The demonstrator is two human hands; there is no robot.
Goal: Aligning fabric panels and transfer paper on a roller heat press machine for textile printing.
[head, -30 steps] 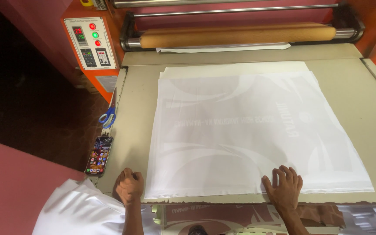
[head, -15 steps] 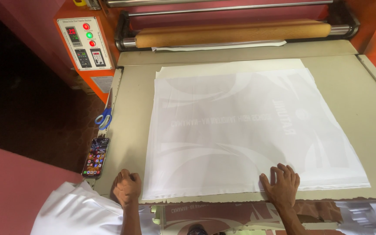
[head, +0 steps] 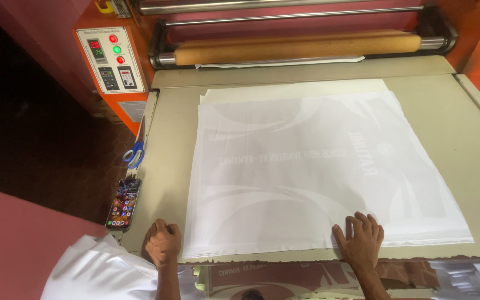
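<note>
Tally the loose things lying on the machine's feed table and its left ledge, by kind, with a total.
Thin white fabric sheet with pale paper showing beneath its far edge: 1
Blue-handled scissors: 1
Smartphone with a lit screen: 1
Total: 3
Both hands, left and right, rest at the sheet's near edge.

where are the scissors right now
In the head view, the blue-handled scissors lie on the table's left edge, below the control panel and just above the phone.

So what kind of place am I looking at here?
Likely a textile printing workshop: a roller heat-press machine with a long padded roller, an orange control panel with lit displays, and white fabric laid over printed paper on the feed table.
</note>
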